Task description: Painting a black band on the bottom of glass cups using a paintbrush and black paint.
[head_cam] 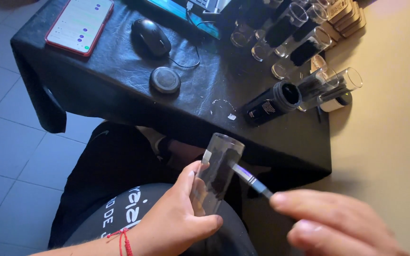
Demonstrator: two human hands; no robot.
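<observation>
— Glass tube [216,170], clear, with a dark strip inside: where is it?

— Over the lap, just in front of the black-covered table [119,90]. The left hand [179,218] wraps it from below, thumb along one side, fingers curled round the other, tube tilted with its open mouth up toward the table.

— And the other hand?

— The right hand [333,223] comes in from the lower right, fingers pinched on a thin stick [250,178] whose tip sits in the tube's mouth. That hand is blurred and partly cut off by the frame's edge.

— What can't you make out?

— What the stick is, exactly. Behind, more clear tubes [304,42] lie in a row, with a black cylinder [271,104], a mouse [151,36], a round puck [165,79] and a red-cased phone [79,23].
</observation>
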